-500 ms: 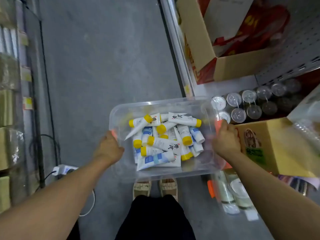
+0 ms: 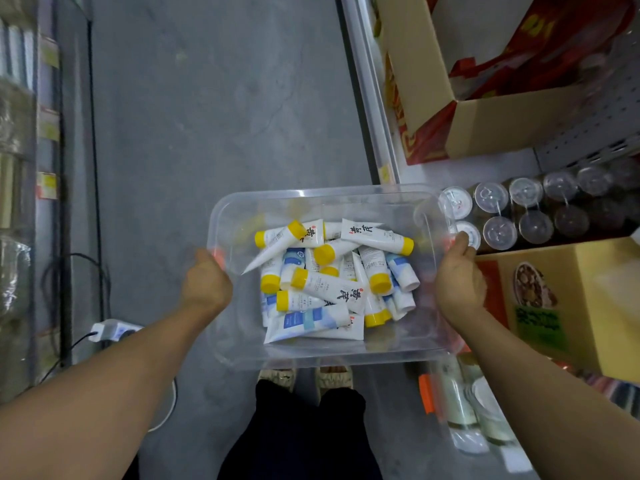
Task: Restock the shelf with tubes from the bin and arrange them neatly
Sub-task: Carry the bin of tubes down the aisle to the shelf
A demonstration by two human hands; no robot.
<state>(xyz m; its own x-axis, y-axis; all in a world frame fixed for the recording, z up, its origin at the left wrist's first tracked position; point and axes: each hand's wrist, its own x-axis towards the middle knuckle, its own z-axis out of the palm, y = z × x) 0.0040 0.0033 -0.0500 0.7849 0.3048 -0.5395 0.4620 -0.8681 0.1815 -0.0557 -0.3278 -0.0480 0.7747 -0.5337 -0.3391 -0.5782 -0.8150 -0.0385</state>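
The grey concrete floor (image 2: pixel 207 116) of a shop aisle filled most of the view, with a shelf (image 2: pixel 450 174) running along the person's right side, stocked with an open cardboard box (image 2: pixel 485 133), two rows of clear-lidded cans (image 2: pixel 526 209) and a yellow carton (image 2: pixel 571 306). Between floor and camera hung the clear plastic bin (image 2: pixel 311 355), carried level at about waist height above the person's feet, probably so that the loose load would not slide while it was brought alongside the shelf. Its right end already sat close against the shelf's front edge, just beside the nearest cans. The left hand (image 2: pixel 207 285) curled round the bin's left rim and the right hand (image 2: pixel 459 282) curled round the right rim, each gripping near an orange latch, an even hold at opposite ends that suited a wide, flexible container. Inside, the tubes (image 2: pixel 329 278) lay in a jumbled heap, white bodies with yellow caps mixed with pale blue ones, crossing at all angles and piled toward the middle and right of the bin's bottom. The heap rested between the two hands, nearer the right, and neither hand touched any tube. None seemed to have been shelved so far; judged from this, the restocking had barely begun, and a hand would need freeing first.
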